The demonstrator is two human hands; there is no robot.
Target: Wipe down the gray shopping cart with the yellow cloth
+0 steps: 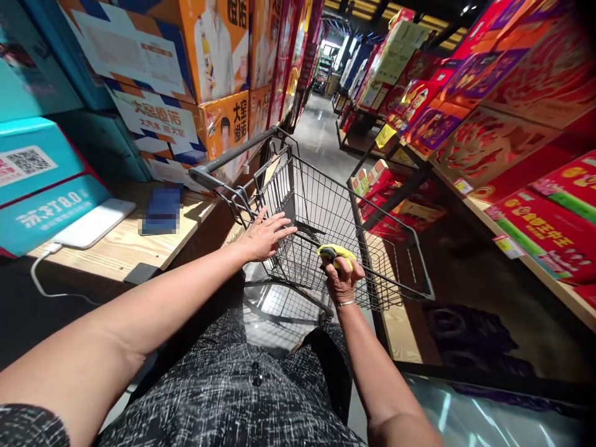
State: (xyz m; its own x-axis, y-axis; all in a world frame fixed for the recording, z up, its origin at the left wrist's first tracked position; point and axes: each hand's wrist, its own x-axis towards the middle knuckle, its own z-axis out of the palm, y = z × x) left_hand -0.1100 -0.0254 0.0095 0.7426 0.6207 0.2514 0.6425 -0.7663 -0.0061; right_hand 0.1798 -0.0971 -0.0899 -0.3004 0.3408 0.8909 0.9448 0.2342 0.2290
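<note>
A dark wire shopping cart (pixel 321 186) stands in front of me, turned sideways across the aisle. My left hand (pixel 267 236) is over its near side, fingers spread and stretched out, with nothing in it; whether it touches the wire I cannot tell. Farther right, my right hand (pixel 342 276) is closed around a bright yellow, cloth-like thing (pixel 342 253) with a dark round part beside the thumb. That bundle is at the cart's near top rail, and my fingers hide part of it. The cart's handle bar (pixel 233 155) points away to the left.
On the left, a wooden shelf (pixel 186 233) bears a white power bank (pixel 95 223) with a cable, a dark blue blurred item (pixel 162 210) and a teal box (pixel 46 180). Orange cartons (pixel 223 130) are stacked behind. Red gift boxes (pixel 549 230) line the right shelves. A grey aisle floor (pixel 321 124) runs ahead.
</note>
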